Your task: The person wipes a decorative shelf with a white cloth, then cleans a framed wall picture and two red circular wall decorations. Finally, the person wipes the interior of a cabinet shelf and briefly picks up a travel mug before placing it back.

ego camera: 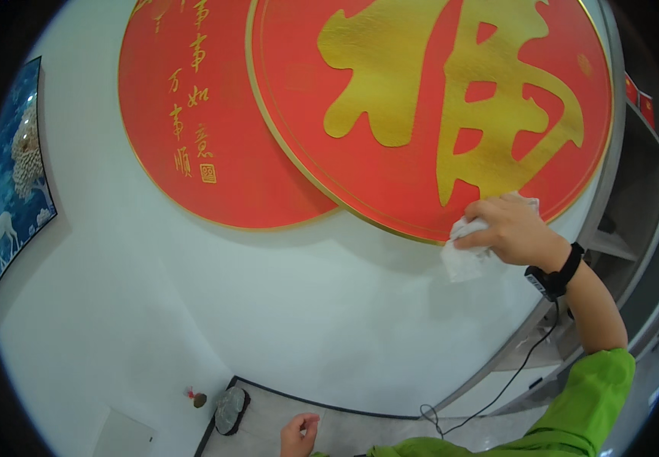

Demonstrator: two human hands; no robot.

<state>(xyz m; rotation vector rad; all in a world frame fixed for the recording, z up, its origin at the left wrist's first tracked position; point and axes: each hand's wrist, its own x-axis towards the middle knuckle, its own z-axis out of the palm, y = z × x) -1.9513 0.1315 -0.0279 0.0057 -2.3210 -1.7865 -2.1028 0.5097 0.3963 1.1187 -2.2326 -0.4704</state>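
My right hand [503, 231] is closed around a crumpled white cloth or tissue [466, 260], pressed at the lower edge of a large round red wall plaque [375, 188] with a raised gold character. Part of the cloth hangs below the plaque's gold rim, against the white wall. A black strap with a small device [546, 283] and a cable sits on my right wrist. Behind the front plaque, to its left, is a second red disc [238, 194] with gold writing. Down at the bottom of the view, my left hand [299, 435] has its fingers curled, with nothing seen in it.
Grey shelving [609, 245] stands along the right, with small red flags [639, 100] on it. A blue picture with a deer [15, 188] hangs at the left. A grey rounded object [230, 410] lies on the floor in the corner. The black cable [512, 380] loops down from my wrist.
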